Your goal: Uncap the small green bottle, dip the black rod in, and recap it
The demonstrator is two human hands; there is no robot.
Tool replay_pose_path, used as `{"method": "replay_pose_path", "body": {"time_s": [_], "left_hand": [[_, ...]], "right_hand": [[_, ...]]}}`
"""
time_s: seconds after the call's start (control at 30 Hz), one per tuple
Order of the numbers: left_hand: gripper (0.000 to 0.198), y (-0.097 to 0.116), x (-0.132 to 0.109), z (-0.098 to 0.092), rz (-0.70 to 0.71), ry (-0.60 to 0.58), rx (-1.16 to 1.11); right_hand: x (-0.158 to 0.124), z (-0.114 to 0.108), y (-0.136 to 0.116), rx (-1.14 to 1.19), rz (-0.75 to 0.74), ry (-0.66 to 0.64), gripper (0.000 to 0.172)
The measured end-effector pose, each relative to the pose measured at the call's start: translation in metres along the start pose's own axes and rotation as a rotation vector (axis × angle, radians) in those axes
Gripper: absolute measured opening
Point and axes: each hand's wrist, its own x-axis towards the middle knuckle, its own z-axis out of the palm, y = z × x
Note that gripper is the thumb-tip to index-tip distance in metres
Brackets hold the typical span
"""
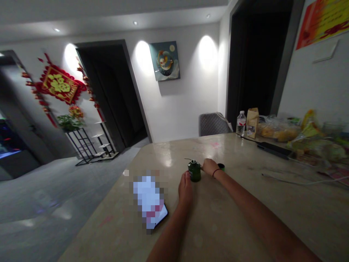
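Observation:
A small dark green bottle (194, 171) stands upright on the beige marble table (234, 218), with a thin wire or wick sticking out of its top. My left hand (185, 187) rests on the table against the bottle's left side, fingers curled toward it. My right hand (210, 166) is at the bottle's right, near its neck, fingers closed in a pinch. A dark band circles that wrist. A small green cap (221, 166) lies on the table just behind my right hand.
A phone (152, 203) lies on the table to the left of my hands. Along the right wall stand a water bottle (241, 123), a brown paper bag (252, 122), plastic food bags (300, 138) and a black remote (274, 149). A white cable (294, 181) crosses the table. A grey chair (214, 124) stands at the far end.

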Motion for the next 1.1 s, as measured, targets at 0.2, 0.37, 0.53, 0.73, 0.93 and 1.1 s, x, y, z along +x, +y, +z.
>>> {"method": "replay_pose_path", "body": {"time_s": [0.2, 0.37, 0.53, 0.73, 0.93, 1.1], "left_hand": [[0.04, -0.002, 0.0, 0.0, -0.001, 0.0, 0.011], [0.039, 0.0, 0.0, -0.001, 0.003, -0.009, 0.01], [0.039, 0.004, -0.001, -0.001, -0.009, -0.014, 0.008], [0.037, 0.002, -0.001, -0.001, -0.005, -0.017, 0.002], [0.038, 0.001, 0.0, 0.0, -0.006, -0.023, -0.011], [0.04, 0.001, 0.001, -0.001, -0.004, -0.028, -0.017]], "right_hand": [[0.011, -0.026, 0.008, 0.44, 0.02, -0.024, 0.017], [0.011, -0.049, 0.004, 1.047, -0.056, 0.113, 0.019], [0.006, -0.061, -0.011, 1.063, -0.246, 0.339, 0.022], [-0.002, -0.051, -0.021, 0.852, -0.336, 0.178, 0.021], [-0.004, -0.038, -0.02, 0.635, -0.292, 0.091, 0.033], [-0.003, -0.031, -0.02, 0.618, -0.335, -0.058, 0.027]]}}
